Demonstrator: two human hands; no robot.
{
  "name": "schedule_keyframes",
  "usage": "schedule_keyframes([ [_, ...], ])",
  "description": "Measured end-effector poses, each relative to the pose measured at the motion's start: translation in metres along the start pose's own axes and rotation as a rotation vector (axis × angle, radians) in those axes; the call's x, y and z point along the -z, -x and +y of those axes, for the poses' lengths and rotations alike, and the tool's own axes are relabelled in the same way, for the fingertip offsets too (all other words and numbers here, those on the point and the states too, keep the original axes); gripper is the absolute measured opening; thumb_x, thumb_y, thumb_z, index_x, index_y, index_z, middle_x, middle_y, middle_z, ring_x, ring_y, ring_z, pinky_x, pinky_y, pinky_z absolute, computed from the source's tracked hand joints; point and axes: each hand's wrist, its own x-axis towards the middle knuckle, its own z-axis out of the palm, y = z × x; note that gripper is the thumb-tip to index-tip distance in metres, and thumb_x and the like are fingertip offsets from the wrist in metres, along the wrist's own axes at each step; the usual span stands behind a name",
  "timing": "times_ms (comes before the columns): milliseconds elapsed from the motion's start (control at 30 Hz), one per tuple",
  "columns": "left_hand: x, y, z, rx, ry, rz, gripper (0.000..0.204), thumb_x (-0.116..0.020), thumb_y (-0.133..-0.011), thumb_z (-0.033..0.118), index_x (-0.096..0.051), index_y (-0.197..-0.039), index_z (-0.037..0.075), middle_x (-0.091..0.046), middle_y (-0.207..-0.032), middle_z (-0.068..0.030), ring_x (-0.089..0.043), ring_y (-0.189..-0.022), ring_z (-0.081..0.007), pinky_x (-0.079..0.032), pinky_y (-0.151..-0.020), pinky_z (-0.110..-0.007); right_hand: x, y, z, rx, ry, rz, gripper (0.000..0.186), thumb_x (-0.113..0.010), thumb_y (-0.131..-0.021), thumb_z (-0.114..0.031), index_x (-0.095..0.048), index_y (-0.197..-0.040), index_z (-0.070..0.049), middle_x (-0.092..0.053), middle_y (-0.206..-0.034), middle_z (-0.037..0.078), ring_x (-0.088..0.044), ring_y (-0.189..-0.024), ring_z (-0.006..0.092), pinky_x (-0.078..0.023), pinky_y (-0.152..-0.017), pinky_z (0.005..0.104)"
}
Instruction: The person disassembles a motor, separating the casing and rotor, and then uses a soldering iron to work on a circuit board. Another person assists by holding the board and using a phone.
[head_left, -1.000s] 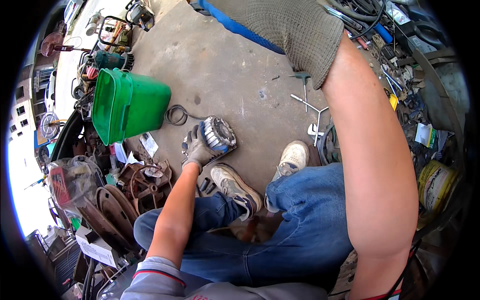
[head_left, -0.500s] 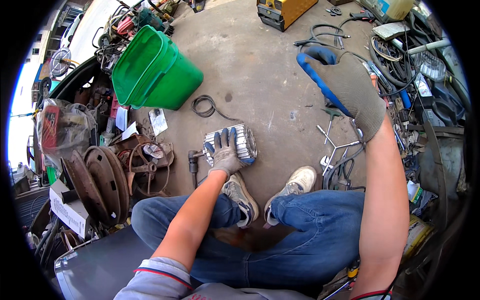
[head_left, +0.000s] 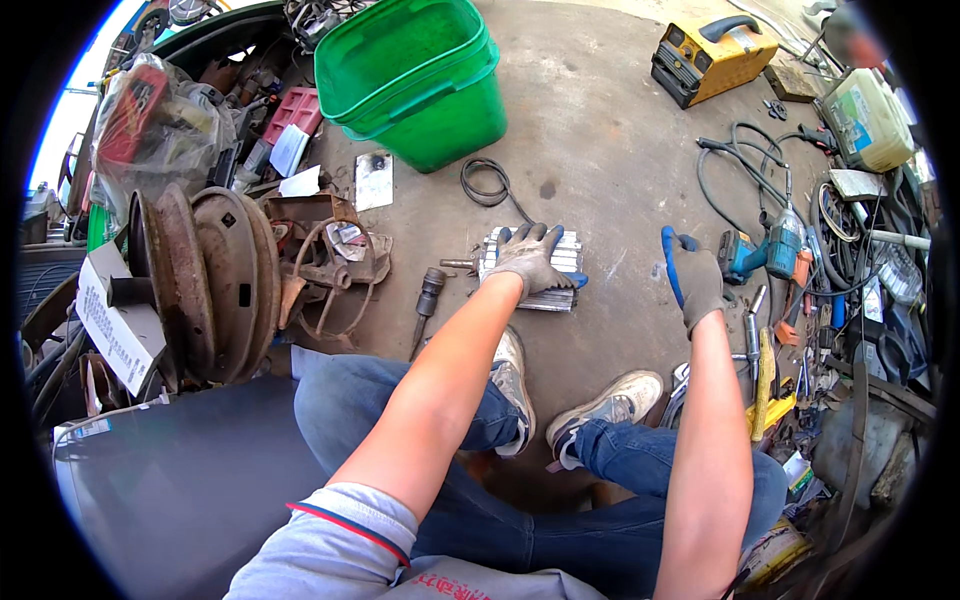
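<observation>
My left hand (head_left: pixel 530 258), in a grey glove with a blue palm, lies spread over a finned silver metal housing (head_left: pixel 548 301) on the ground ahead of my feet. Its thumb reaches the right side of the housing. A dark cable (head_left: pixel 482 182) curls away beyond it. My right hand (head_left: pixel 697 275), gloved alike, hovers farther right, its blue thumb side stretched up and its other fingers partly bent; nothing shows in it. Just beyond that hand lies a teal cordless power tool (head_left: pixel 785 245). Left of the housing lie a dark cylindrical socket tool (head_left: pixel 430 290) and a short metal pin (head_left: pixel 458 264).
A green bucket (head_left: pixel 430 120) stands ahead to the left. Rusty wheel rims (head_left: pixel 235 285) and a grey panel (head_left: pixel 220 490) are on my left. A yellow machine (head_left: pixel 712 60) and a pale jerrycan (head_left: pixel 868 120) stand far right. Hand tools, including a metal wrench (head_left: pixel 752 335), crowd the right side.
My view has turned, shifting the scene rightward. My right hand has come down and inward, nearer the housing. The teal power tool now shows. The left hand stays on the housing.
</observation>
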Motion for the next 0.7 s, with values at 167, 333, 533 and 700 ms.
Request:
schedule_keyframes([
  [167, 0.018, -0.041, -0.025, 0.273, 0.249, -0.064, 0.065, -0.057, -0.079, 0.065, -0.062, -0.127, 0.022, -0.053, -0.138, -0.0101, -0.038, -0.137, -0.0272, -0.028, -0.112, -0.044, -0.198, 0.009, 0.092, -0.805, -1.330, -0.153, 0.102, -0.037, -0.086, -0.078, -0.025, -0.147, 0.002, -0.034, -0.149, 0.024, -0.041, -0.133, 0.0392, -0.034, -0.104, 0.0538],
  [333, 0.022, -0.050, -0.056, 0.346, 0.288, -0.214, 0.044, -0.050, -0.091, 0.036, -0.057, -0.130, 0.017, -0.052, -0.140, -0.0049, -0.048, -0.129, -0.0220, -0.037, -0.109, -0.033, -0.250, 0.041, 0.034, -0.848, -1.820, -0.598, 0.106, -0.033, -0.077, -0.086, -0.030, -0.148, -0.006, -0.035, -0.151, 0.016, -0.038, -0.135, 0.0366, -0.033, -0.107, 0.0576],
  [533, -0.027, -0.081, -0.100, 0.116, 0.404, -0.111, 0.043, -0.053, -0.094, 0.034, -0.060, -0.127, 0.007, -0.061, -0.128, -0.0084, -0.058, -0.115, -0.0218, -0.045, -0.098, -0.031, -0.272, 0.029, 0.004, -0.517, -2.360, -0.589, 0.069, -0.029, -0.094, -0.063, -0.050, -0.138, -0.015, -0.048, -0.142, 0.014, -0.045, -0.128, 0.0358, -0.036, -0.105, 0.0577],
  [700, -0.001, -0.052, -0.047, 0.315, 0.804, -0.117, 0.044, -0.058, -0.092, 0.037, -0.064, -0.120, 0.004, -0.068, -0.112, -0.0094, -0.063, -0.100, -0.0210, -0.047, -0.089, -0.029, -0.231, 0.038, 0.009, -0.481, -2.328, -0.381, 0.059, -0.032, -0.097, -0.052, -0.051, -0.137, -0.013, -0.051, -0.138, 0.013, -0.049, -0.125, 0.0328, -0.038, -0.105, 0.0552],
])
